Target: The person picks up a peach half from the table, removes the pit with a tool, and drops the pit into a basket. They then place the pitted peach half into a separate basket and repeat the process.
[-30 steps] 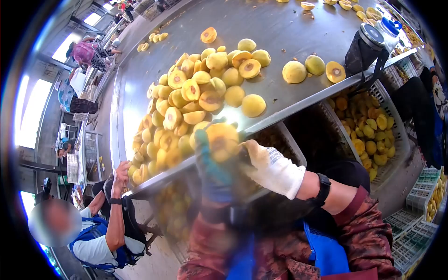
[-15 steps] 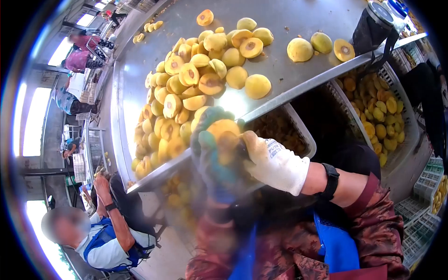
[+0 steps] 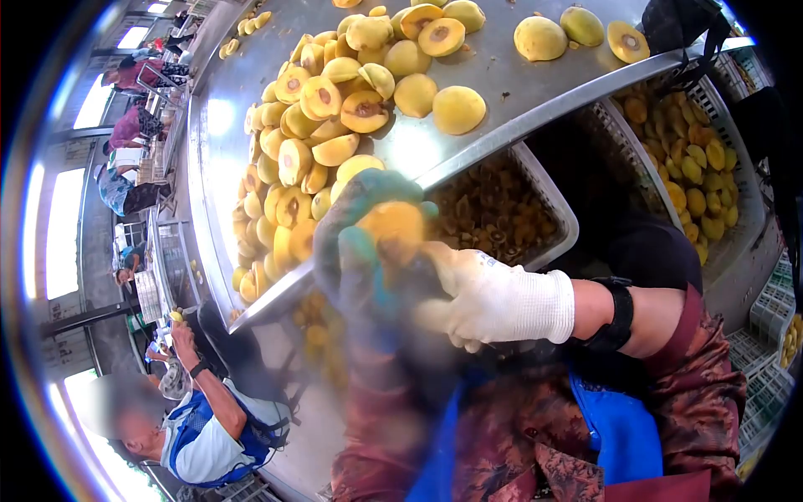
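Note:
My left hand point(image 3: 355, 243), in a teal and dark glove, is closed around a halved yellow peach point(image 3: 391, 226) with its cut side showing, just off the table's front edge. My right hand point(image 3: 485, 293), in a white knit glove, is closed close beside that peach half. A dark, blurred shape lies between the two hands; I cannot make out what the right fingers hold. Beyond the hands, a pile of halved peaches point(image 3: 335, 100) covers part of the metal table point(image 3: 493, 92); some halves show the brown hollow of the stone.
Below the table edge stand a crate of brown scraps point(image 3: 493, 209) and a crate of peach halves point(image 3: 690, 180). A black bag point(image 3: 677, 21) is at the far right. To the left sits another person point(image 3: 209, 418); more people are further back. Stacked crates point(image 3: 765, 368) stand at right.
The view has shifted, so the pile sits higher in the picture. My right hand has turned beside the peach half, which stays in my left hand.

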### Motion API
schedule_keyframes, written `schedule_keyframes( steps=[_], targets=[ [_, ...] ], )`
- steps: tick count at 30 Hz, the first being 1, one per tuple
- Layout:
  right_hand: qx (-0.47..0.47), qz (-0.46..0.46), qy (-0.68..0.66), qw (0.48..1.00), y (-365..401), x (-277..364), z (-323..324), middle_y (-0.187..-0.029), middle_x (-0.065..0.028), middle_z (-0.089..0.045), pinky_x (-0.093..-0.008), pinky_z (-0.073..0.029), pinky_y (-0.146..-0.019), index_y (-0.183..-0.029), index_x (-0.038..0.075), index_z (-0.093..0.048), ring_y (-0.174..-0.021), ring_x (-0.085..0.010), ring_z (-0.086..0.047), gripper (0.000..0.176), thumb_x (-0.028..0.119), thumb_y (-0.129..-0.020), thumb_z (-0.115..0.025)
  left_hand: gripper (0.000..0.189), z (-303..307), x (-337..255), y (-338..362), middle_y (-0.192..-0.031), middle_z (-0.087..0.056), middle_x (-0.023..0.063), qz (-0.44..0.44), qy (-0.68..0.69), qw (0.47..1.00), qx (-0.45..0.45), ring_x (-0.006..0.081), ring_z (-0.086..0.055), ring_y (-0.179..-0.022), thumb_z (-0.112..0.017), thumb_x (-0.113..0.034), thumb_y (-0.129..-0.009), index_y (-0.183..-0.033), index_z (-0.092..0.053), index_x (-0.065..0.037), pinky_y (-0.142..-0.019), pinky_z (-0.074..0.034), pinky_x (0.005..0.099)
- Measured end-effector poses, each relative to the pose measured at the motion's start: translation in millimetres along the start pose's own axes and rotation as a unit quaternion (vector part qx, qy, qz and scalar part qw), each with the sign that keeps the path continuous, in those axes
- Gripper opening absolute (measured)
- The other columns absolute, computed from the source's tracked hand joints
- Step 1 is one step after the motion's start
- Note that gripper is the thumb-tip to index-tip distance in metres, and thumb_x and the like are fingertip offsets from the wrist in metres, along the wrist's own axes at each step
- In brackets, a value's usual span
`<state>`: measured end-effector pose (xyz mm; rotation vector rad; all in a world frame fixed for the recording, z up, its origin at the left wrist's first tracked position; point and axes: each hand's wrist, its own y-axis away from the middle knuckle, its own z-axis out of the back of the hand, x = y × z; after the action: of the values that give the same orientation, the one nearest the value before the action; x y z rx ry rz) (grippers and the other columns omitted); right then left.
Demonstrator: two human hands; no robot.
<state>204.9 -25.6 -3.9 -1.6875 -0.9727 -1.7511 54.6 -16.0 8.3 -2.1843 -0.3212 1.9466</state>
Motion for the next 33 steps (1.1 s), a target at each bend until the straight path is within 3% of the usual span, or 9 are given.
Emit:
schedule_keyframes(
  steps=[4,10,12,14,17,23,25,28,33],
  targets=[
    [0.028,-0.151,-0.113,0.982,0.3,21.2,4.8,-0.059,-0.0087,-0.051,-0.0348,-0.047,-0.047,-0.114,0.002,-0.044,-0.047,-0.0211,-0.054,0.032,0.018,-0.09,-0.058,0.052,2.9,-9.6,2.9,-0.108,-0.063,0.0206,0.077,0.003,0.997,0.016,0.026,-0.063,-0.094,-0.059,-0.036,-0.09,-0.112,-0.057,0.011,-0.078,-0.056,0.0359],
    [0.112,-0.117,-0.358,0.92,7.1,18.7,2.8,-0.058,0.0024,-0.046,-0.0252,-0.039,-0.042,-0.098,0.006,-0.049,-0.046,-0.0086,-0.046,0.015,0.014,-0.09,-0.059,0.045,16.5,-27.4,4.8,-0.115,-0.062,0.0217,0.199,0.034,0.977,0.071,0.0264,-0.063,-0.1,-0.064,-0.028,-0.085,-0.112,-0.06,0.008,-0.087,-0.053,0.0366],
    [0.181,-0.147,-0.407,0.883,6.8,15.0,4.6,-0.058,0.0044,-0.044,-0.0228,-0.037,-0.042,-0.086,0.009,-0.051,-0.047,-0.0069,-0.044,0.011,0.014,-0.09,-0.058,0.046,17.2,-29.3,6.9,-0.114,-0.063,0.0208,0.206,0.041,0.974,0.084,0.0258,-0.063,-0.1,-0.065,-0.029,-0.084,-0.112,-0.061,0.007,-0.087,-0.053,0.0367],
    [0.255,-0.15,-0.491,0.82,7.9,9.7,6.5,-0.058,0.0062,-0.042,-0.02,-0.034,-0.042,-0.069,0.013,-0.049,-0.047,-0.0045,-0.043,0.024,0.015,-0.091,-0.059,0.052,16.7,-29.2,8.9,-0.111,-0.063,0.0207,0.196,0.04,0.976,0.082,0.027,-0.064,-0.097,-0.066,-0.036,-0.084,-0.114,-0.06,0.006,-0.084,-0.054,0.0385],
    [0.332,-0.133,-0.589,0.724,5.9,-1.8,2.5,-0.058,0.0069,-0.043,-0.02,-0.033,-0.042,-0.069,0.014,-0.048,-0.047,-0.0038,-0.042,0.024,0.015,-0.09,-0.059,0.067,7.0,-25.5,19.3,-0.109,-0.064,0.0211,0.168,0.041,0.984,0.041,0.0299,-0.066,-0.093,-0.066,-0.052,-0.086,-0.121,-0.058,0.004,-0.077,-0.058,0.0421],
    [0.181,-0.159,-0.302,0.922,0.7,27.7,-2.8,-0.059,0.0045,-0.045,-0.0211,-0.036,-0.043,-0.086,0.009,-0.052,-0.048,-0.005,-0.044,0.008,0.014,-0.089,-0.057,0.064,7.7,-18.9,25.0,-0.112,-0.062,0.017,0.152,0.129,0.978,-0.054,0.0268,-0.062,-0.101,-0.059,-0.048,-0.092,-0.124,-0.053,0.007,-0.088,-0.055,0.041],
    [0.105,-0.094,-0.106,0.984,-5.8,25.2,-10.4,-0.065,-0.0121,-0.058,-0.0369,-0.047,-0.052,-0.109,0.0,-0.049,-0.055,-0.0248,-0.058,0.028,0.015,-0.087,-0.059,0.062,10.1,-18.9,27.8,-0.118,-0.06,0.0168,0.123,0.146,0.979,-0.073,0.03,-0.06,-0.109,-0.051,-0.047,-0.097,-0.131,-0.048,0.005,-0.091,-0.053,0.0475],
    [0.02,0.028,0.109,0.993,-8.5,12.4,-26.2,-0.083,-0.0296,-0.063,-0.0521,-0.049,-0.071,-0.115,-0.004,-0.046,-0.078,-0.0465,-0.062,0.037,0.014,-0.085,-0.06,0.06,13.0,-20.2,32.2,-0.127,-0.056,0.0164,0.08,0.173,0.978,-0.08,0.033,-0.057,-0.117,-0.046,-0.046,-0.099,-0.136,-0.044,0.002,-0.095,-0.051,0.0498],
    [-0.052,0.164,0.18,0.968,-19.6,-9.0,-43.9,-0.081,-0.0249,-0.063,-0.0509,-0.049,-0.066,-0.106,0.0,-0.049,-0.073,-0.0429,-0.063,0.028,0.015,-0.085,-0.059,0.057,14.2,-37.8,39.7,-0.133,-0.051,0.0157,0.108,0.17,0.964,-0.172,0.0305,-0.056,-0.117,-0.043,-0.041,-0.102,-0.139,-0.038,0.002,-0.096,-0.051,0.048]
  ],
)
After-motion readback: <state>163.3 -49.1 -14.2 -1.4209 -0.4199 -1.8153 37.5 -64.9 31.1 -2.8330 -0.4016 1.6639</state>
